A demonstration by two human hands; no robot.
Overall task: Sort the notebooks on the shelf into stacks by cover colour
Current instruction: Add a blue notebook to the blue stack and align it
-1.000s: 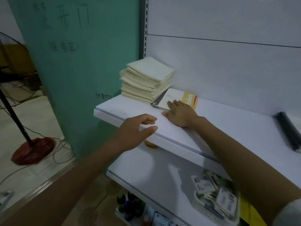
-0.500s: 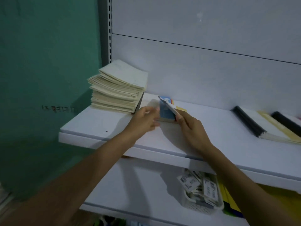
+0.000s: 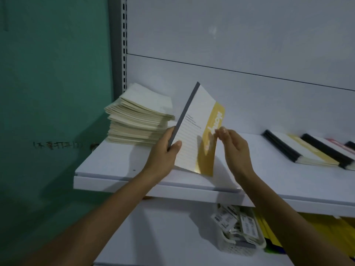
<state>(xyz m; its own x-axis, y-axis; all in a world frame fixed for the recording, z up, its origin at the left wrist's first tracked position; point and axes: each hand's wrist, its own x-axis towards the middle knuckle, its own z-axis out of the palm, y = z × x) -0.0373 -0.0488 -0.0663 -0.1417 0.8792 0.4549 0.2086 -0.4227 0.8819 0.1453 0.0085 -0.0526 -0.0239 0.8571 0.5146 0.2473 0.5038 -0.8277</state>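
The notebook (image 3: 194,131) is held above the shelf (image 3: 115,167), cover facing the camera, its long axis and grey spine leaning toward 1 o'clock. The left hand (image 3: 163,156) grips the spine's lower end, thumb on the cover and fingers curled behind. The right hand (image 3: 235,150) has its fingertips bunched at the yellow 3 o'clock edge; I cannot tell whether they pinch it. A cream stack (image 3: 138,120) sits at 9 o'clock.

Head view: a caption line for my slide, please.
Left hand grips a yellow-and-white notebook by its spine above the shelf; right hand pinches its edge.
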